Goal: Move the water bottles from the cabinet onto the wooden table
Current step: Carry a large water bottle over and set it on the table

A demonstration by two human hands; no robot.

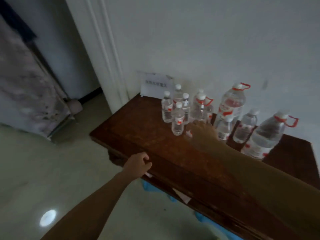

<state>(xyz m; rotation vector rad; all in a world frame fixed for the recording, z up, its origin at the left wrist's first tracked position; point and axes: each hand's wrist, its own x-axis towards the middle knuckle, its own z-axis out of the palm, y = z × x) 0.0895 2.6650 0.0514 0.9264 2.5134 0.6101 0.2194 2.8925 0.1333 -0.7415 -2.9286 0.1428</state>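
On the dark wooden table against the wall stand several clear water bottles: a cluster of small ones with white caps, and big jugs with red handles. My right hand reaches over the table among the bottles. It is motion-blurred, and a small red-and-white patch shows at its fingertips, so I cannot make out what it holds. My left hand rests at the table's front edge, fingers loosely curled, with nothing in it.
A white paper sign leans on the wall behind the small bottles. A white door frame rises left of the table, with a doorway and pale tiled floor beyond. Blue material shows under the table.
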